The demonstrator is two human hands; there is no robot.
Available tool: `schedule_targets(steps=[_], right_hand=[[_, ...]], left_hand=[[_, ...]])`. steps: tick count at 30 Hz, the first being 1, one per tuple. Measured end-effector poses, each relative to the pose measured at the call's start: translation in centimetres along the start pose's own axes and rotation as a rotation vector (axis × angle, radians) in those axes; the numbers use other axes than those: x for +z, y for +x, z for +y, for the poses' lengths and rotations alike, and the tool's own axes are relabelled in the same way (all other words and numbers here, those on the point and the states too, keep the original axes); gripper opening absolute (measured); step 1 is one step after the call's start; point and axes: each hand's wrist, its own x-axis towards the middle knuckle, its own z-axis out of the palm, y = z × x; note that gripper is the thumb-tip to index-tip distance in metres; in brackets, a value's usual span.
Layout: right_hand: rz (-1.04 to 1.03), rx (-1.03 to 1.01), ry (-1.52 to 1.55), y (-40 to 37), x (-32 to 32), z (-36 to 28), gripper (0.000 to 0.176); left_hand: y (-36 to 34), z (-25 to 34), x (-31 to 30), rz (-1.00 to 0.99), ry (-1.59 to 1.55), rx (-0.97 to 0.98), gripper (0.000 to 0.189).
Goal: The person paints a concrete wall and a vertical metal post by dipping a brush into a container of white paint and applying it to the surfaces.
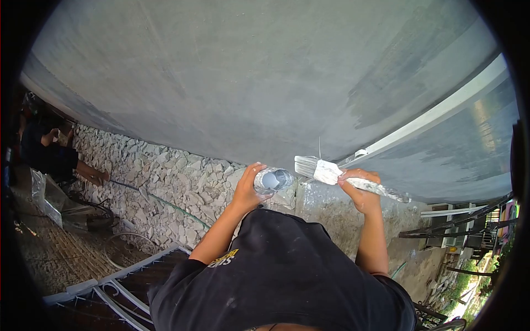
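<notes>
Fingers of my left hand (249, 187) wrap round a small round container (268, 181) with grey-white material inside, held in front of my chest. My right hand (361, 190) grips the handle of a wide paintbrush (327, 171) coated in white. The bristles point left, toward the container, with a small gap between them. Beyond both hands rises a grey wall (248, 71) with darker, uneven patches. A pale strip (436, 116) runs along the wall at the right.
Broken rubble (160, 182) lies along the wall's base at the left, crossed by a green hose (165, 203). Another person (47, 146) sits at the far left. A metal railing (118, 276) stands at lower left, and dark bars (458, 223) at right.
</notes>
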Motion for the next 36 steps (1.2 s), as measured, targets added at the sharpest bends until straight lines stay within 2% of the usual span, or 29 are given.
schedule_targets(steps=[2,5,9,14,15,16,23,25,29,31,35,36], right_hand=[[0.015,0.021,0.055,-0.4,-1.2,-1.3,0.010],[-0.109,-0.048,0.060,-2.3,-2.8,-2.0,0.009],[-0.140,-0.067,0.090,-6.9,-3.4,0.2,0.010],[-0.011,0.069,0.024,-11.6,-3.9,0.8,0.010],[-0.029,0.167,0.003,-12.0,-4.1,0.7,0.009],[-0.050,0.261,-0.014,-12.4,-4.2,0.6,0.010],[-0.042,0.274,-0.184,-14.5,-4.3,1.5,0.019],[0.006,0.272,-0.127,-14.9,-4.4,1.4,0.013],[0.077,0.260,-0.059,-15.9,-4.7,1.7,0.013],[0.149,0.397,0.028,-17.0,-4.8,2.6,0.013],[0.178,0.436,0.036,-18.7,-4.8,3.7,0.013],[0.255,0.450,0.191,-19.4,-4.7,4.2,0.013]], left_hand=[[0.0,0.3,0.3,-0.027,0.003,0.030,0.091],[0.2,2.1,1.6,-0.102,0.028,0.077,0.091],[-0.3,3.9,4.5,-0.232,-0.034,0.119,0.091],[-1.9,6.2,8.3,-0.350,-0.058,0.226,0.093],[-2.0,6.5,8.8,-0.365,-0.065,0.235,0.095],[-2.2,7.0,9.3,-0.374,-0.065,0.244,0.095],[-3.3,8.9,11.6,-0.415,-0.028,0.224,0.090],[-3.6,9.3,11.7,-0.409,-0.020,0.214,0.090],[-4.1,10.0,12.3,-0.398,0.015,0.202,0.089],[-4.6,10.6,12.9,-0.405,0.036,0.199,0.088],[-4.9,11.3,13.9,-0.396,0.092,0.218,0.087],[-5.2,11.5,14.2,-0.379,0.074,0.205,0.087]])
